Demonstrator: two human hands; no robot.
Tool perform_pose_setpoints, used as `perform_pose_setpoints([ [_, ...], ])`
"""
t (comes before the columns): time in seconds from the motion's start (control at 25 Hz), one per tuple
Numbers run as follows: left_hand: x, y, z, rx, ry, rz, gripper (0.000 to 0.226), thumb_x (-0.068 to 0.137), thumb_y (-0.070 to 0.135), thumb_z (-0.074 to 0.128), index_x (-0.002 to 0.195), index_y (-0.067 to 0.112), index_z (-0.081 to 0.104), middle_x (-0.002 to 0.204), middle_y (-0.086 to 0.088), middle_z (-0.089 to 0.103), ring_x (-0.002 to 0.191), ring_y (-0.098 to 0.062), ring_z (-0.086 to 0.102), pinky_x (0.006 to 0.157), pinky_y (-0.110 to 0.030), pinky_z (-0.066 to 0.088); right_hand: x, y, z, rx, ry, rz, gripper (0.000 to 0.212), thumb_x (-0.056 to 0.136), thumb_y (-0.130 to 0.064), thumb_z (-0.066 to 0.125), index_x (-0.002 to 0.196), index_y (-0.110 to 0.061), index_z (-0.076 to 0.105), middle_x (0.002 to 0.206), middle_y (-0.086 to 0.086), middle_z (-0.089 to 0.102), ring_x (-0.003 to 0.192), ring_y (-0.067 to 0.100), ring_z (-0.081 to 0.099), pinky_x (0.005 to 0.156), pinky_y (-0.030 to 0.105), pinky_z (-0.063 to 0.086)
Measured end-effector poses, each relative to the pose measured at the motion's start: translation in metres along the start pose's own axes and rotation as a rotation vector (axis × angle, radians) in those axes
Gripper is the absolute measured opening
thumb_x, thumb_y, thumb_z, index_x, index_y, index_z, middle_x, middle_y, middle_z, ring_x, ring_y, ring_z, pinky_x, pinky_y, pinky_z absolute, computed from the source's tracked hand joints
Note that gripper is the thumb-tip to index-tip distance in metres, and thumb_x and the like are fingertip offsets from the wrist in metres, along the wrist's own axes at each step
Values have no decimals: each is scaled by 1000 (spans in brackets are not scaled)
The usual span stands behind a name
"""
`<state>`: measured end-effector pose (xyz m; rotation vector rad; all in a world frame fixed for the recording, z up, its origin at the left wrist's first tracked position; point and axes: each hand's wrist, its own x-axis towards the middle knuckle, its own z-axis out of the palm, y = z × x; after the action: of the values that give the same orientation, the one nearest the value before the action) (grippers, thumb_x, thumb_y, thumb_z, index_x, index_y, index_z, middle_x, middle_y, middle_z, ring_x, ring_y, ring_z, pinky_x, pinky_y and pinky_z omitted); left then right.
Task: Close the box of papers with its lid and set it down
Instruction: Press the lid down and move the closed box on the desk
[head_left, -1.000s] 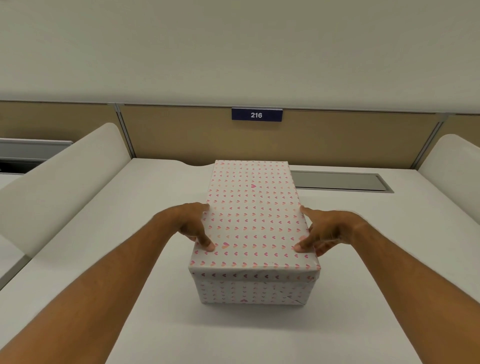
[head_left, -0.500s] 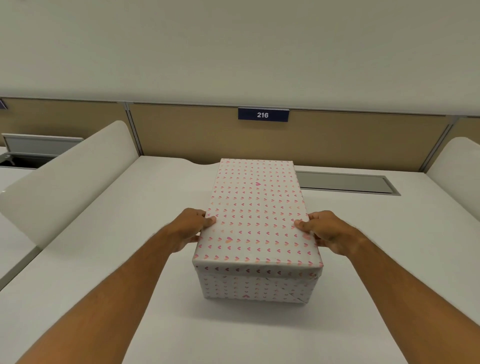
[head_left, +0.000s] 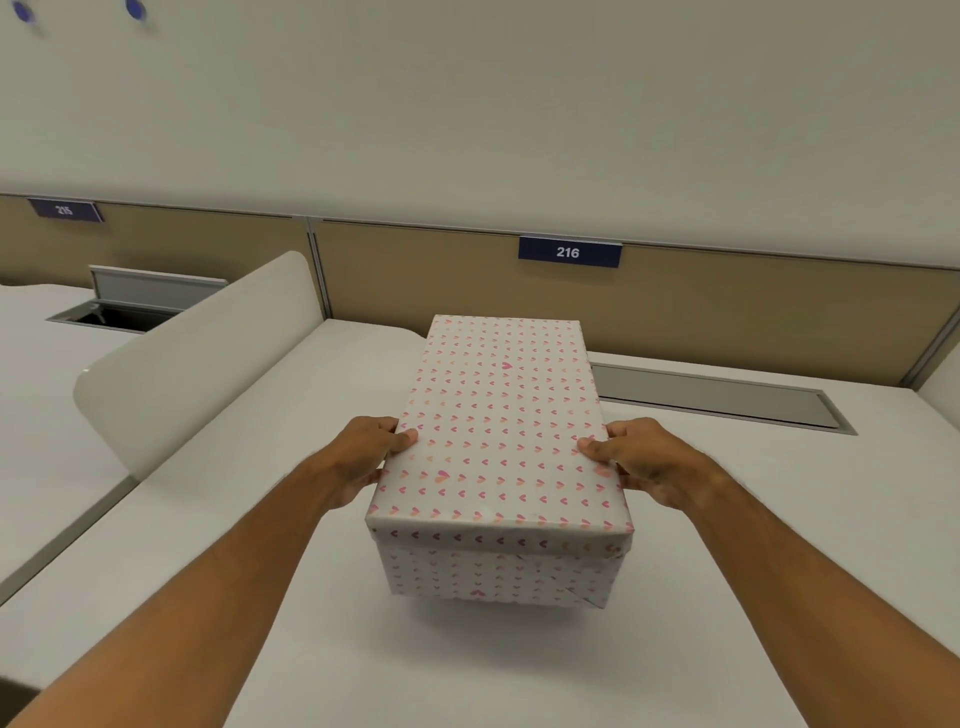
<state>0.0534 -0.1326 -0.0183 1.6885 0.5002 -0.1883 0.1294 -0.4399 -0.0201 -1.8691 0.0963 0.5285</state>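
Note:
A long box wrapped in white paper with small pink hearts sits in the middle of the white desk. Its matching lid is on top and covers it fully, so no papers show. My left hand grips the box's left side, thumb on the lid's edge and fingers down the side. My right hand grips the right side the same way. A shadow lies under the near end of the box; whether it rests on the desk or is just off it, I cannot tell.
A white curved divider stands at the left and another at the far right edge. A grey cable flap is set into the desk behind the box. A tan back panel carries a blue sign "216".
My hands slid from the top of the lid out to the two long sides of the box and took hold. The view shifted right, showing more of the left desk.

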Motion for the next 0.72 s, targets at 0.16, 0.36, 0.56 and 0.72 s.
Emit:
perform_pose_setpoints([
  [0.16, 0, 4, -37, -32, 79, 14, 33, 95, 20, 57, 125, 9, 60, 110, 0, 67, 88, -19, 63, 77, -38, 49, 11, -22, 29, 33, -63, -55, 16, 85, -21, 74, 97, -11, 67, 96, 0, 76, 83, 20, 74, 57, 29, 57],
  [0.36, 25, 7, -98, -51, 122, 12, 40, 94, 21, 59, 132, 8, 58, 109, -1, 68, 91, -23, 64, 82, -43, 48, 39, -52, 84, 50, -87, -76, 15, 85, -22, 74, 97, -14, 67, 96, -1, 76, 82, 20, 74, 54, 28, 57],
  [0.56, 74, 10, -176, -48, 106, -5, 37, 93, 21, 60, 127, 5, 61, 116, -8, 67, 104, -31, 63, 88, -47, 48, 86, -90, 153, 53, -79, -43, 18, 85, -22, 74, 98, -12, 67, 99, 2, 76, 85, 21, 73, 58, 30, 57],
  [0.72, 117, 15, -231, -26, 90, -14, 31, 92, 22, 61, 119, 7, 63, 110, -9, 69, 92, -28, 66, 65, -36, 52, 124, -117, 206, 63, -60, 9, 26, 85, -22, 74, 105, -8, 67, 102, 5, 76, 88, 24, 73, 61, 32, 56],
])
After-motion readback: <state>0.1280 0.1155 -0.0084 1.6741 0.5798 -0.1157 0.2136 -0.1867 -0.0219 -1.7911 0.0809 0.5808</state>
